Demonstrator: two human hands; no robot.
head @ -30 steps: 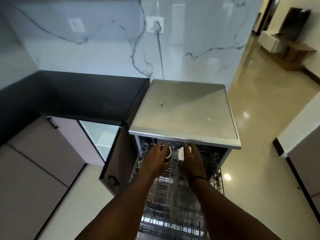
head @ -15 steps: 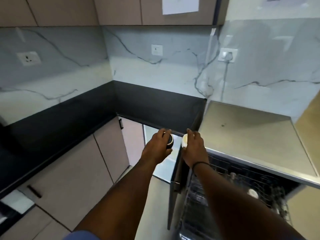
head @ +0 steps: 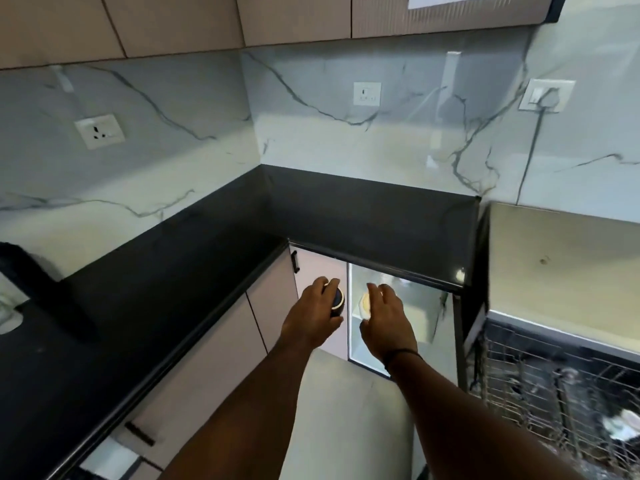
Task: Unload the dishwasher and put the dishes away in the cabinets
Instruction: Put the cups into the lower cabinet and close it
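Observation:
My left hand (head: 313,315) grips a small dark cup with a white rim (head: 337,301), held out in front of the lower cabinets. My right hand (head: 386,318) holds a small pale cream cup (head: 364,303), mostly hidden behind the fingers. Both cups hang side by side before the glass-fronted lower cabinet (head: 401,313) under the black counter. The dishwasher (head: 561,258) stands at the right with its wire rack (head: 540,382) pulled out; a white dish (head: 623,424) lies in the rack.
A black L-shaped countertop (head: 242,237) runs from left to the dishwasher. Pink lower cabinet doors (head: 194,372) with dark handles sit below it. Upper cabinets (head: 277,19) hang above the marble backsplash with wall sockets. A sink edge (head: 10,306) shows at far left.
Both hands lifted the two cups out of the dishwasher rack and carried them left, toward the glass-fronted cabinet. My view turned left and up from the dishwasher to the counter corner.

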